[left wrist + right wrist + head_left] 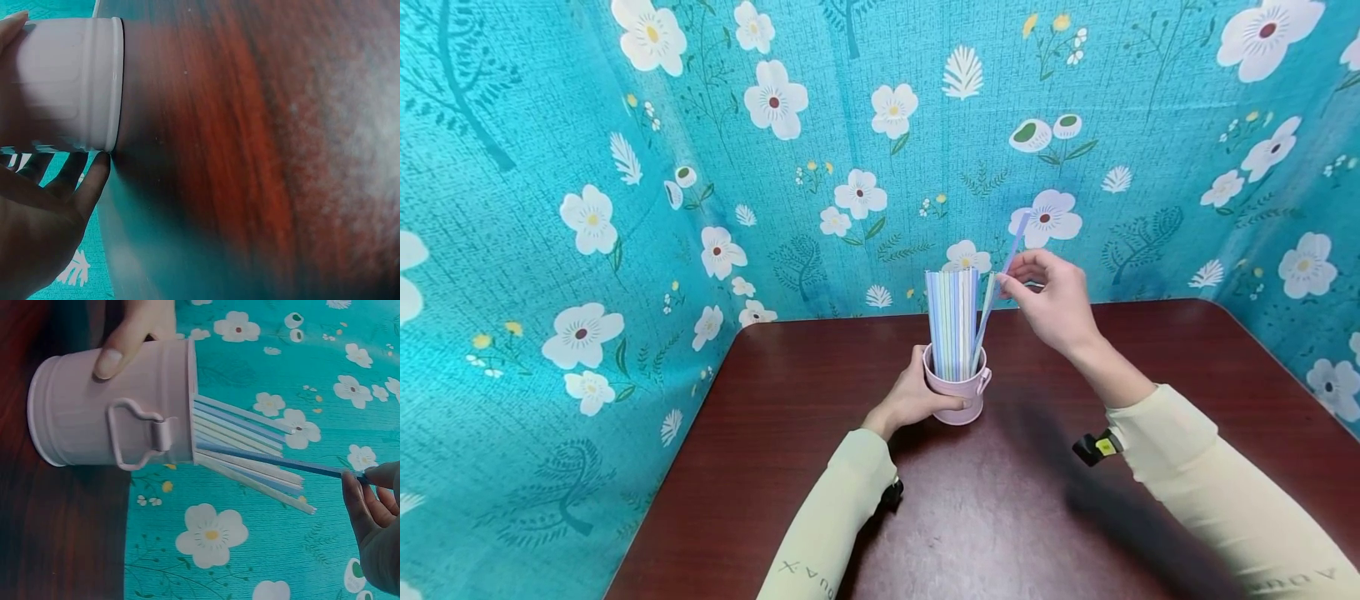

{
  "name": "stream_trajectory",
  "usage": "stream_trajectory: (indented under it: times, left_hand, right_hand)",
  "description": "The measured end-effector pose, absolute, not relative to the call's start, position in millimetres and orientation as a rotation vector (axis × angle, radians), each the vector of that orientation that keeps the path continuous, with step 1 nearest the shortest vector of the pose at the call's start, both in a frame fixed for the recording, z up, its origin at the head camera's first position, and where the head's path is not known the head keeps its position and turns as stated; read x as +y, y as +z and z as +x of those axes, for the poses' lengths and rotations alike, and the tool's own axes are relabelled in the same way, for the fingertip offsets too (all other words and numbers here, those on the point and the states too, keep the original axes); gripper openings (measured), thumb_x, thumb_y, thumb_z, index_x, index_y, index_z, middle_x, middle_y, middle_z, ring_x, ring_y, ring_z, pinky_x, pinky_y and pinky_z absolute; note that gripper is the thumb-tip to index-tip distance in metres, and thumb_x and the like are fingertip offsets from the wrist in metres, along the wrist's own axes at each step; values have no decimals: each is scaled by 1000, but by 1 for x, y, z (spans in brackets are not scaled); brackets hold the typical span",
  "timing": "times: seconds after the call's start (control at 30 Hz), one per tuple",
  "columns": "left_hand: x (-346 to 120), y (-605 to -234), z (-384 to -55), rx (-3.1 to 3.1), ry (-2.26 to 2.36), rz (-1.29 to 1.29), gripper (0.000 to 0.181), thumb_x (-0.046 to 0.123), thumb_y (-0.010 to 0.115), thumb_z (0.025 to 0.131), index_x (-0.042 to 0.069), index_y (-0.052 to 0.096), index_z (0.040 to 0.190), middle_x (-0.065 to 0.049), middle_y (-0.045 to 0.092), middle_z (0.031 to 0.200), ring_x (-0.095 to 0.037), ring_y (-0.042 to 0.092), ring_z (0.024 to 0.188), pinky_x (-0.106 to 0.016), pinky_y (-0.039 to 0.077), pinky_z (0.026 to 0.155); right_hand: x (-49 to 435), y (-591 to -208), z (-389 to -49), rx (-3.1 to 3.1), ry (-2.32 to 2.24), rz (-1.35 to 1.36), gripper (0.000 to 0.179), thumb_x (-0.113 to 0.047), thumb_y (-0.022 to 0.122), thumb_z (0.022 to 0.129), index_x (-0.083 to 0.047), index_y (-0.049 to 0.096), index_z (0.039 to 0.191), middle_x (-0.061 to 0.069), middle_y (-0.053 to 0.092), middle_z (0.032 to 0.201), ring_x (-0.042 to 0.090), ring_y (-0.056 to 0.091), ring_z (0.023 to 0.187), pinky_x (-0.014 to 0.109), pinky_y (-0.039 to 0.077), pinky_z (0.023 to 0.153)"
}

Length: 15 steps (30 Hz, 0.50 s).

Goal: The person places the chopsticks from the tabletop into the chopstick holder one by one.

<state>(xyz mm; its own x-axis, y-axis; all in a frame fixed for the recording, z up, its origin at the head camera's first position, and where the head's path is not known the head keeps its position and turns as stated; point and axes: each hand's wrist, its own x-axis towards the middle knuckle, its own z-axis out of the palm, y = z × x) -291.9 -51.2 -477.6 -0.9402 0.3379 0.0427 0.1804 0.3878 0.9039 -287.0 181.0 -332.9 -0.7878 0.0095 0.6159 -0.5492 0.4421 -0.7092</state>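
Note:
A small pale pink bucket (957, 410) with a side handle (114, 434) stands upright on the table. My left hand (917, 396) grips it from the left, thumb across the front. Many long thin pastel straws (951, 321) in blue, green and white stand inside, their ends poking above the rim. Above and to the right, my right hand (1054, 302) pinches one blue-violet straw (281, 462) near its upper end between thumb and fingers. This straw is raised higher than the others, its lower end still within the bucket. The left wrist view shows the bucket's base edge against my left fingers (94, 184).
A dark reddish-brown table (820, 358) with rounded far corners lies under the bucket. Turquoise cloth with white flowers (850, 100) hangs behind it and along both sides. Black wrist cameras (1093, 448) sit at both cuffs.

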Motion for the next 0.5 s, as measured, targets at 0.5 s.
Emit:
stream_trajectory:
  times: [0.5]
  left_hand:
    - [-51,-476,-290,2495,1593,479,100,30,97,67,26,33,145,6,55,141,-12,55,123,-36,42,108]
  right_hand:
    - [172,-359,-295,-2258,1256,493,12,-4,73,93,3,66,101,16,73,88,27,72,76,12,51,66]
